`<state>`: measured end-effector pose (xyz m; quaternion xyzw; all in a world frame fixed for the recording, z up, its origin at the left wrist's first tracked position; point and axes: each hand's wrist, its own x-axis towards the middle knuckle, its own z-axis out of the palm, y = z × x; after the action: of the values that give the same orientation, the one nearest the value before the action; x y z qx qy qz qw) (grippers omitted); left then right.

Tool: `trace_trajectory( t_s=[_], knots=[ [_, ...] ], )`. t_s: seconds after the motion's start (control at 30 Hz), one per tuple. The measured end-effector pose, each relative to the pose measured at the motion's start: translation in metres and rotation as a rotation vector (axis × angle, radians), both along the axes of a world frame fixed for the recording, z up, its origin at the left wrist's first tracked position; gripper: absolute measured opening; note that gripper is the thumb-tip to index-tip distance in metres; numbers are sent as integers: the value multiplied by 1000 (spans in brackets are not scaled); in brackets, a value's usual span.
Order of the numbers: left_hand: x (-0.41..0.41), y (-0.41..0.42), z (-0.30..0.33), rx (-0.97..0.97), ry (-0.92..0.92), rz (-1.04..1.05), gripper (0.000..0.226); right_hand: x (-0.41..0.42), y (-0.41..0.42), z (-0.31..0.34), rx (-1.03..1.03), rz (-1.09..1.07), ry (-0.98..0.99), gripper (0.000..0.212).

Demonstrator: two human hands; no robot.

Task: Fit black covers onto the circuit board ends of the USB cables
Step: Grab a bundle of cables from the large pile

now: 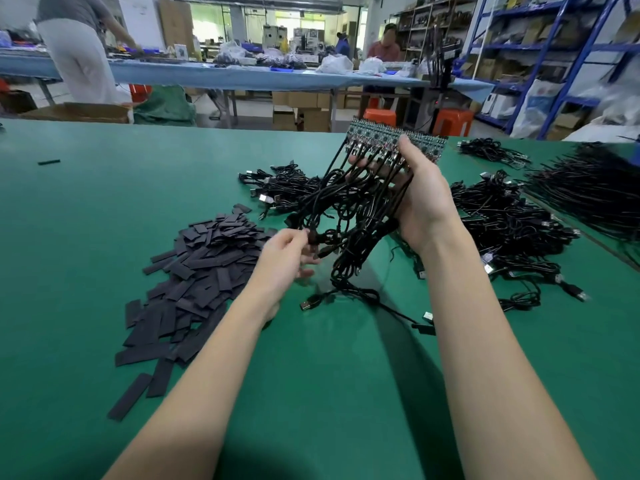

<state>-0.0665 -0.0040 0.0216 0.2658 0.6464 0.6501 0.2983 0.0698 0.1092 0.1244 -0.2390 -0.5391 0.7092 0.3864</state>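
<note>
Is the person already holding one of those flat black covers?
No: the black covers all lie on the green table, while both hands grip the cable bundle.

A green work mat (86, 237) is covering the near table. At 12 o'clock, a long table with a blue cloth (242, 76) is running across the room, carrying white plastic bags (334, 64) and dark heaps. Cardboard boxes (304, 109) are sitting beneath it. Orange stools (453, 121) are standing at 1 o'clock. Blue metal shelving (554, 46) is holding cartons at 2 o'clock. At 11 o'clock, a person in light trousers (81, 50) is bending over the table. A seated person (384, 46) is working at 12 o'clock.
</note>
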Motion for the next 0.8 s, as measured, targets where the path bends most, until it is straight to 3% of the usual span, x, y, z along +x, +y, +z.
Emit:
trace_trajectory(
  t_s=[0.07,0.17,0.3,0.4,0.47,0.53,0.63,0.73,0.8],
  knots=[
    [-11,-4,-2,-15,107,212,11,-1,0,2,-17,-7,0,58],
    [-28,-14,8,126,-33,342,16,3,3,1,-54,34,12,45],
    [-29,-29,28,188,-174,70,37,9,5,2,-112,140,48,26],
    [-33,-47,39,182,-299,-189,56,4,2,-7,-171,231,97,33],
    [-37,-53,44,219,-364,-306,72,-1,-7,-20,-216,332,72,25],
    [-41,-53,47,220,-320,-334,85,-6,-16,-35,-258,420,51,22],
    [-40,-47,51,132,-195,-380,92,-15,-24,-53,-353,583,39,44],
    [-39,-44,46,22,-116,-326,69,-20,-34,-63,-375,637,-44,51],
    [-39,-43,38,-13,-146,-267,75,-14,-37,-67,-309,674,-176,54]
  ],
)
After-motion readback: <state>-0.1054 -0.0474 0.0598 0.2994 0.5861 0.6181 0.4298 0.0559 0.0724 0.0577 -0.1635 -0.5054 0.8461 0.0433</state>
